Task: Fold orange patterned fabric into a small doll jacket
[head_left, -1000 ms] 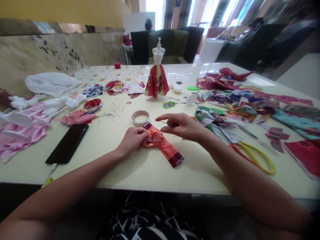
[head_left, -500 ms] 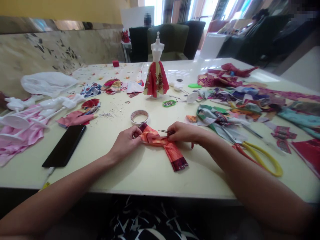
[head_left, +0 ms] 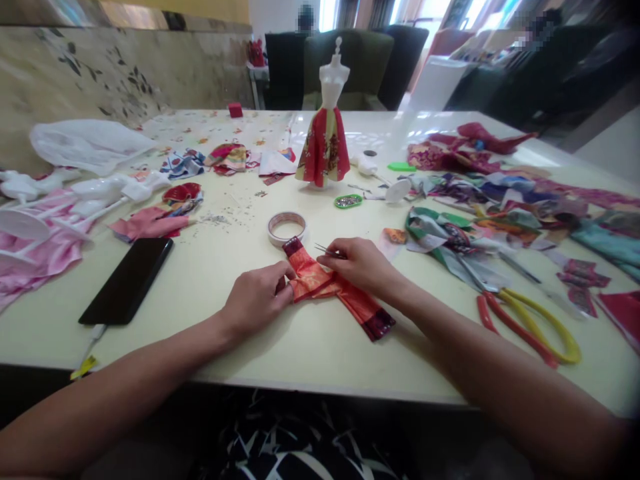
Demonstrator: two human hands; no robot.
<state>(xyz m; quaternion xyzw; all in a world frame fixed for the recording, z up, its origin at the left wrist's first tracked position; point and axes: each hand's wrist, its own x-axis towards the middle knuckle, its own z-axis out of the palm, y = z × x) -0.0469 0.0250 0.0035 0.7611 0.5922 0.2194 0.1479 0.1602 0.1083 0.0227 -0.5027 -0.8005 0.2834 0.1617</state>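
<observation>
A small orange doll garment (head_left: 311, 272) with dark maroon ends lies on the table in front of me. My left hand (head_left: 260, 293) pinches its left edge between thumb and fingers. In my right hand (head_left: 361, 265) is a pair of tweezers (head_left: 327, 251), tips pointing left above the cloth; that hand rests over the garment's middle. Just behind the garment sits a roll of tape (head_left: 287, 228). Farther back, a white mini mannequin (head_left: 332, 83) wears a red and gold skirt (head_left: 324, 150). A green tray (head_left: 348, 201) of small beads stands before it.
A black phone (head_left: 127, 281) with a cable lies left, near white mannequins (head_left: 100, 193) on pink cloth (head_left: 50, 257). To the right are scissors (head_left: 537, 320) with red and yellow handles and heaped fabric scraps (head_left: 453, 237). Tiny loose beads (head_left: 225, 219) are scattered left of the tape.
The garment has been turned and spread, its left end now pointing away from me. My left hand has shifted lower along its edge. My right hand still holds the tweezers. The view has shifted slightly.
</observation>
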